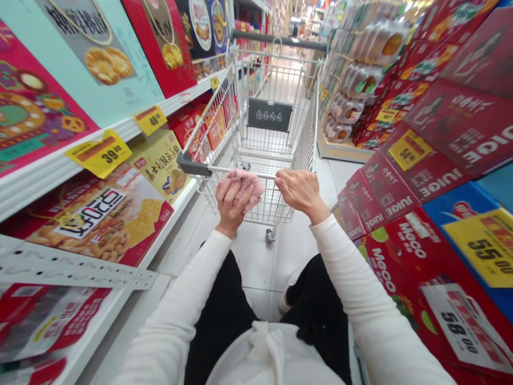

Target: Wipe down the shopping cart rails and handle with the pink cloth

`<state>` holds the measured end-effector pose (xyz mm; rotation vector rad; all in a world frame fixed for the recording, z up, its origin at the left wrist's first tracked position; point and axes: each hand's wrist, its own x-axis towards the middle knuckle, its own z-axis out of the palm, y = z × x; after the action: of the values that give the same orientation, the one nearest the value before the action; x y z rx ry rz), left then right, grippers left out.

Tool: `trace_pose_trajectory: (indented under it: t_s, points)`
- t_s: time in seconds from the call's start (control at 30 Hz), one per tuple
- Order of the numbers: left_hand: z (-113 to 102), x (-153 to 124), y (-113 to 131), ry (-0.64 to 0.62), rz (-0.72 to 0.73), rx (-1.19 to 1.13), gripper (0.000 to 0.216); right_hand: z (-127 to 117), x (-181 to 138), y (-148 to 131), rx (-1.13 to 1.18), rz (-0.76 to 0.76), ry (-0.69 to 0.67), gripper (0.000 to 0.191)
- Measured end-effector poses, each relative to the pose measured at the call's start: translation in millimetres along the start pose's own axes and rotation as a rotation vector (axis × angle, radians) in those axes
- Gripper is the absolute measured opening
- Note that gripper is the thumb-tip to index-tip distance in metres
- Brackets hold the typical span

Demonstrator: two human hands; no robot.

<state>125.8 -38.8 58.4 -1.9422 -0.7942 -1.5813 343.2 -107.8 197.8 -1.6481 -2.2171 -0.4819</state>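
Observation:
A wire shopping cart (306, 125) stands in front of me, its grey handle (280, 41) at the far end. My left hand (233, 200) is closed on a pink cloth (253, 187), which lies against the cart's near top rail. Fingers of my right hand (298, 191) wrap around the same rail, a little to the right of the cloth. A dark grey plate (269, 115) with round symbols hangs inside the cart basket, whose visible bottom is bare wire.
Shelves with boxed snacks and a yellow price tag (102, 153) line the left side. On the right stand stacked red juice cartons (401, 192) and a tower of wrapped bottles (356, 80). Tiled floor (256, 262) runs between them, under the cart.

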Motion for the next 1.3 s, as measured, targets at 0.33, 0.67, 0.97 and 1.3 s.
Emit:
trace_pose_trajectory:
  t_s: [0.33,0.67,0.97,1.3]
  points:
    - [-5.8,-39.8,6.7,-0.178,0.155,-0.112,0.041,6.4,-10.9,18.5,-0.035,-0.015,0.091,0.082]
    - [18.4,-13.9,-7.2,-0.234,-0.086,-0.124,0.018,5.3,-13.0,-24.2,0.068,0.036,0.118,0.056]
    - [-22.0,-38.7,-25.7,-0.178,-0.018,-0.074,0.029,26.1,-10.1,-17.8,0.189,0.075,0.272,0.066]
    - [-9.9,-55.6,-28.5,-0.265,-0.182,-0.122,0.024,29.1,-24.2,-13.1,0.136,0.157,0.342,0.068]
